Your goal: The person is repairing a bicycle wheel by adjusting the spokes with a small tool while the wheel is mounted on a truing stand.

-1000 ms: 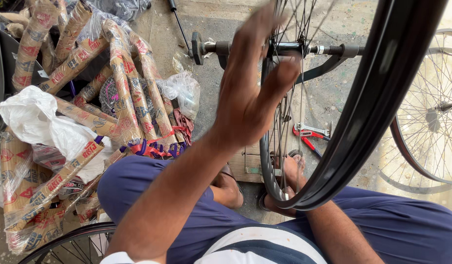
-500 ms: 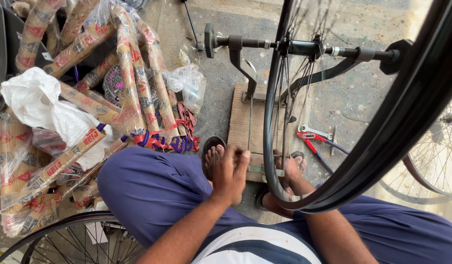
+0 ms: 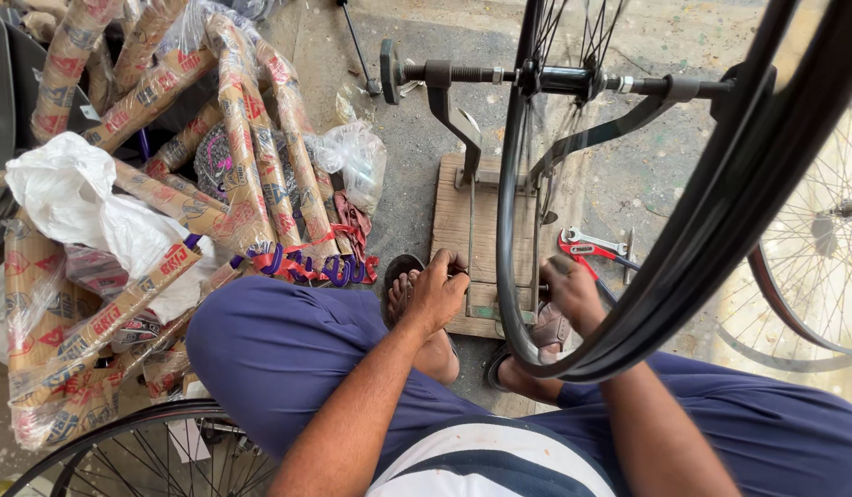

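Bike wheel [image 3: 515,230] sits in the truing stand [image 3: 463,138], centre of frame, rim edge-on to me. My left hand [image 3: 437,293] is at lower centre, left of the rim, fingers curled shut near the stand's wooden base [image 3: 453,216] (can't tell what they pinch, if anything). My right hand [image 3: 573,290] is just right of the rim, fingers curled against it low down; its grip is hidden behind the tyre [image 3: 720,212] running across the right of frame. Red-handled pliers [image 3: 587,247] lie on the floor right of the base. Paper-wrapped rims [image 3: 251,156] are piled upper left.
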